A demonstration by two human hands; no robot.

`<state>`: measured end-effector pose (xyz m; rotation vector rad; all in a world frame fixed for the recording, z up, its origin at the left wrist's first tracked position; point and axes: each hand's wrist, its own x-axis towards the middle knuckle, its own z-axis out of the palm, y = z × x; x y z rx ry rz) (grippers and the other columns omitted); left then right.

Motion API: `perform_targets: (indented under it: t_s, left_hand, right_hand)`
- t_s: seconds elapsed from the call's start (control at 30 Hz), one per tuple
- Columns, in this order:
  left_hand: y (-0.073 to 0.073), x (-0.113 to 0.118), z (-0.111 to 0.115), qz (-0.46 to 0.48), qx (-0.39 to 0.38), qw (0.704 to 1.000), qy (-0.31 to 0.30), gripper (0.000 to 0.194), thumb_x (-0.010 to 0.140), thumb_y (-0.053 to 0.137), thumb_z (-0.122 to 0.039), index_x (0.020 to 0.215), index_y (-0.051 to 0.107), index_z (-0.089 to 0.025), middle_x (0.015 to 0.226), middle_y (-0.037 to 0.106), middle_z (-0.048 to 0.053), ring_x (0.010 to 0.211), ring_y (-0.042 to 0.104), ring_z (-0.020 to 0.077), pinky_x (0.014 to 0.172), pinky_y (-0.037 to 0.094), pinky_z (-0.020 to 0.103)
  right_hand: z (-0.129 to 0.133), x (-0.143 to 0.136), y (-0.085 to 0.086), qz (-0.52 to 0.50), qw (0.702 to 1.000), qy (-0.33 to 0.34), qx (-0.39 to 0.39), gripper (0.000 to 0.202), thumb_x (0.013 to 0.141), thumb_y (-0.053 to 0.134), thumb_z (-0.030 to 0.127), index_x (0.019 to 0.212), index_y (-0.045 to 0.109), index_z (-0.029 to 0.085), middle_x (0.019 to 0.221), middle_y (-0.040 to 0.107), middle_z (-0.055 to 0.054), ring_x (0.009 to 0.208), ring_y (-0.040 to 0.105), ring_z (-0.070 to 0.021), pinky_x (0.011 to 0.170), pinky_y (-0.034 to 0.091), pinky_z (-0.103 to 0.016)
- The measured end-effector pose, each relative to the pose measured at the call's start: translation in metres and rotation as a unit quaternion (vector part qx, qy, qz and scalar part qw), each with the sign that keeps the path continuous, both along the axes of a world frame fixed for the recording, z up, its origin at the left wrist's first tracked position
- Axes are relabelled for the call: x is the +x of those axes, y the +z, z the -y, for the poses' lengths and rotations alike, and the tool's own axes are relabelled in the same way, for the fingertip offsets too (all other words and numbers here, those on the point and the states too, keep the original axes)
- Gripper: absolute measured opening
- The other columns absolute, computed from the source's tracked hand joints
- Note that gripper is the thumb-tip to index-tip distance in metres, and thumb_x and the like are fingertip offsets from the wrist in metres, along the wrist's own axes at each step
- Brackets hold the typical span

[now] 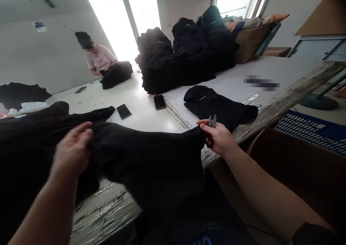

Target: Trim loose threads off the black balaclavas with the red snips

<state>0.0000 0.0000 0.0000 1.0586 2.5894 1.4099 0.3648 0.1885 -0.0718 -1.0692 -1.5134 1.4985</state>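
A black garment point(151, 155) is stretched between my two hands over the near edge of the table. My left hand point(74, 147) pinches its left end, with the fingers closed and slightly blurred. At the other end, my right hand point(220, 138) grips the cloth between thumb and fingers. Thread snips point(212, 121) rest in that same right hand, blades pointing up and red handle partly hidden in the palm. Just beyond the right hand, another black garment point(208, 102) with a small white mark lies flat. Dark cloth point(32, 140) is heaped under and beside my left hand.
Two phones, one silver-edged point(124, 111) and one darker point(159, 102), lie on the white table point(94, 97). Tall stacks of black garments point(183, 57) stand behind. Across the table sits a person point(100, 57) with a dark pile point(116, 74). A blue crate point(321, 129) is at right.
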Motion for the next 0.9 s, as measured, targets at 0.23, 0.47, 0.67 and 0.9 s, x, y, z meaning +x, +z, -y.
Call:
perform_targets:
  t_s: [0.23,0.47,0.67,0.9]
  left_hand:
    - [-0.079,0.079,0.024,-0.023,-0.096,0.978,-0.185,0.041,0.081,0.058,-0.045,0.113,0.059,-0.021,0.117,0.061,0.01,0.11,0.057,0.0283,0.094,0.046,0.044]
    - [-0.097,0.154,0.036,-0.066,-0.125,0.92,-0.367,0.029,0.079,0.063,-0.035,0.106,0.063,-0.023,0.11,0.064,0.009,0.102,0.059,0.0262,0.086,0.049,0.039]
    - [-0.108,0.121,0.02,0.217,-0.108,0.958,-0.156,0.03,0.082,0.056,-0.047,0.081,0.065,-0.018,0.068,0.064,0.002,0.063,0.058,0.0175,0.059,0.046,0.027]
    - [-0.121,0.113,0.027,0.32,-0.06,0.937,-0.129,0.034,0.075,0.064,-0.049,0.082,0.067,-0.016,0.068,0.063,0.002,0.06,0.055,0.0153,0.053,0.04,0.022]
  right_hand:
    - [-0.008,0.014,-0.048,0.146,0.985,0.018,0.086,0.018,0.069,0.06,0.017,0.085,0.069,0.018,0.082,0.07,-0.005,0.063,0.065,-0.0184,0.066,0.051,-0.03]
    - [-0.001,0.007,-0.047,0.174,0.921,0.159,0.31,0.04,0.071,0.05,0.009,0.105,0.066,0.023,0.131,0.052,-0.004,0.115,0.053,-0.0221,0.097,0.042,-0.034]
    - [-0.008,-0.011,-0.06,0.211,0.945,0.117,0.222,0.017,0.08,0.054,0.031,0.072,0.062,0.018,0.063,0.06,0.0,0.06,0.055,-0.0159,0.056,0.042,-0.026]
    - [-0.009,-0.015,-0.057,0.251,0.943,0.111,0.187,0.023,0.077,0.057,0.038,0.067,0.06,0.018,0.059,0.053,0.002,0.057,0.047,-0.0134,0.054,0.035,-0.024]
